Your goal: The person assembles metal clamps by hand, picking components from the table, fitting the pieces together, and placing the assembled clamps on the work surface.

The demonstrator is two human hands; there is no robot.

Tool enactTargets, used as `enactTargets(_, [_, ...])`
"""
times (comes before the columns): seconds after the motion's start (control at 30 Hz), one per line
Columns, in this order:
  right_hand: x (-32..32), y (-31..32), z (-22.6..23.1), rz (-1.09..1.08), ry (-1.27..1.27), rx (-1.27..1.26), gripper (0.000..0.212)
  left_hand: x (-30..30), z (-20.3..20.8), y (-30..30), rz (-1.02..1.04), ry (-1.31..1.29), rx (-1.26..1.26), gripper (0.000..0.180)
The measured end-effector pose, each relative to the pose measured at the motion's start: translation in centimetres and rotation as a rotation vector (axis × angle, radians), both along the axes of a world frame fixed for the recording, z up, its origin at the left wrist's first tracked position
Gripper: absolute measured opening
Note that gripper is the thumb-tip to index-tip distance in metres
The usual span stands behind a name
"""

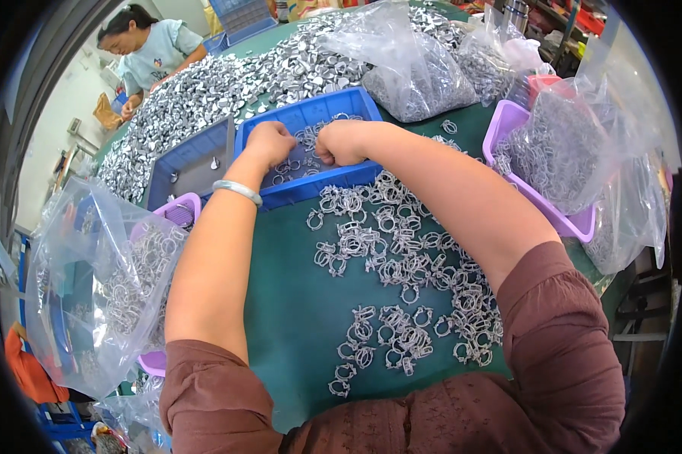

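Both my arms reach forward into a blue plastic bin that holds a scatter of small grey ring-shaped metal clamps. My left hand, a pale bangle on its wrist, is over the bin's left part with its fingers curled closed. At the bin's right part my right hand points inward, its fingers also closed, close to the clamps. What either hand pinches is too small or hidden. Many more loose clamps lie on the green table, below and right of the bin.
A second bin with a few silver pieces adjoins on the left. Behind lies a large heap of silver parts. Bags of clamps rest in a purple basket at right; another bag stands left. A co-worker sits far left.
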State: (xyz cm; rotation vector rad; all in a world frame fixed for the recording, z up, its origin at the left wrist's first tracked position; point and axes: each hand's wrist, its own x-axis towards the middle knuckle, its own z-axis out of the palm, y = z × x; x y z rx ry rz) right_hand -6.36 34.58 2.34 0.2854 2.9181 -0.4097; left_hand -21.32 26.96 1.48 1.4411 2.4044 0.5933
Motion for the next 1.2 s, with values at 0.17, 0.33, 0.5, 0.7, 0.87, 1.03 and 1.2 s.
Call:
enactTargets(0.17, [-1.0, -0.9, 0.2, -0.080, 0.103, -0.095, 0.015, -2.5, 0.6, -2.5, 0.218, -1.183, 0.260, 0.015])
enactTargets(0.33, [0.0, -0.1, 0.8, -0.231, 0.309, -0.386, 0.014, -2.5, 0.8, -3.3, 0.200, -1.487, 0.431, 0.022])
enactTargets(0.5, [-1.9, -1.8, 2.4, -0.296, 0.495, -0.857, 0.017, -2.4, 1.1, -4.5, 0.065, -1.736, 0.311, 0.032])
enactTargets(0.7, [-2.0, -1.8, 2.7, -0.307, 0.476, -0.797, 0.018, -2.3, 0.8, -4.3, -0.006, -1.667, 0.223, 0.029])
enactTargets(0.87, [-1.1, -1.3, 1.4, -0.051, 0.030, -0.244, 0.019, -3.0, 1.5, -4.6, 0.178, -1.369, 0.264, 0.013])
enactTargets(1.03, [-1.9, -1.5, 1.1, -0.127, -0.155, -0.204, 0.018, -1.2, 0.8, -4.2, -0.163, -0.074, -0.035, 0.037])
enactTargets(1.2, [-0.4, -1.3, 1.8, -0.016, -0.209, -0.063, 0.015, 0.1, 1.1, -2.9, -0.130, 0.279, -0.277, 0.031])
